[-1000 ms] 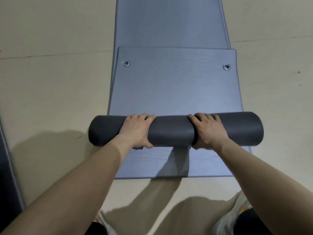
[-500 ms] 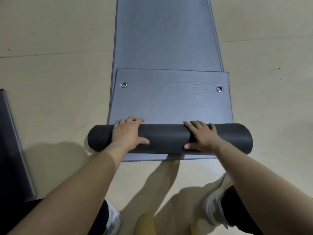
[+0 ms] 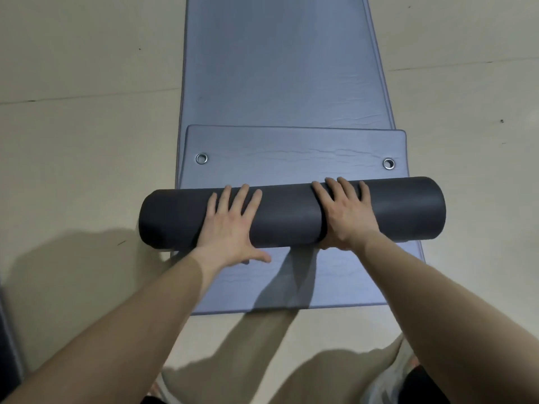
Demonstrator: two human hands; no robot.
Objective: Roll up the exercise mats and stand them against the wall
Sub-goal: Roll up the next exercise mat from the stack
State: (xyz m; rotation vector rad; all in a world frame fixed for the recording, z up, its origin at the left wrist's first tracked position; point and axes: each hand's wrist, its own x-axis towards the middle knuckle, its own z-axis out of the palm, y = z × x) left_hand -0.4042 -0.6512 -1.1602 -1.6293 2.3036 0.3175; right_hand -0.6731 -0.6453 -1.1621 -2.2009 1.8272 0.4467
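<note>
I see the dark grey rolled foam exercise mat [image 3: 291, 212] lying crosswise on a long blue-grey flat mat [image 3: 277, 68] that runs from near me to the far edge of view. Its left end overhangs onto the beige floor [image 3: 73, 156]. Just beyond the roll, the short unrolled blue-grey stretch [image 3: 291, 147] lies flat, with a metal eyelet at the left corner [image 3: 201, 158] and another at the right [image 3: 388, 163].

My left hand [image 3: 230, 225] presses palm-down on the roll with its fingers straight and spread, the thumb reaching out on the near side over the flat mat. My right hand [image 3: 347, 211] lies on the roll right of centre, fingers extended over the top and slightly apart; its thumb is hidden. Neither hand pinches anything.

A dark panel [image 3: 7, 345] shows at the near left edge.
</note>
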